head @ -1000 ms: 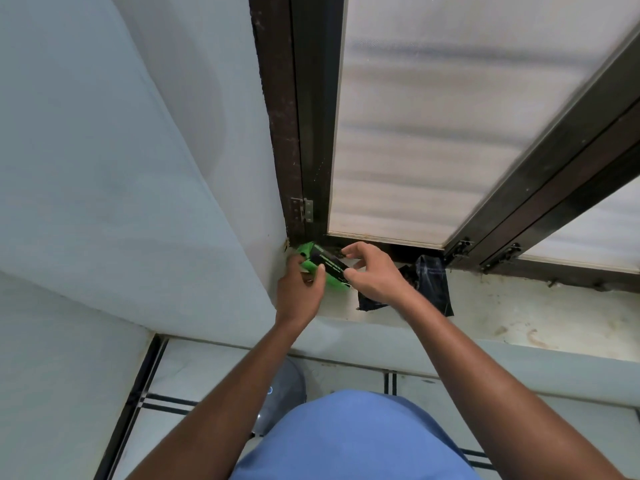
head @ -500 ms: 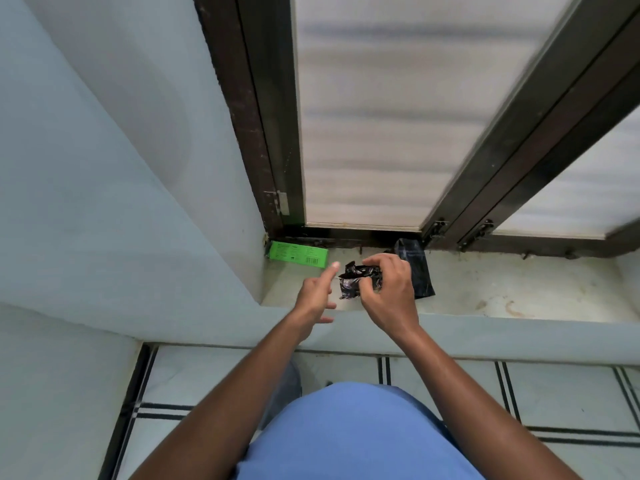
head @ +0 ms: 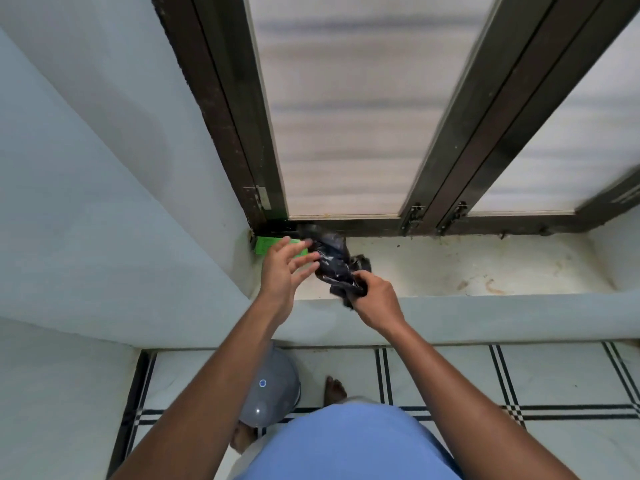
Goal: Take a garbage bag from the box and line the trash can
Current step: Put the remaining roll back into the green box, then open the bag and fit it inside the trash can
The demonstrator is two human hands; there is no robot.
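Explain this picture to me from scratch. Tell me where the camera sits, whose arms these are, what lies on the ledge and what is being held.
There is no machine here. The camera is worn on a person's head and looks forward and down, so the two arms reaching up from the bottom edge are that person's own.

They stand at a pale window ledge below a dark-framed window. In the ledge's left corner lies a green box.

The right hand grips a crumpled black garbage bag. The left hand is open, fingers spread, reaching to the bag's left side.

Down on the tiled floor, by the person's bare feet, stands a grey trash can with a domed lid. No bag can be seen on it yet.
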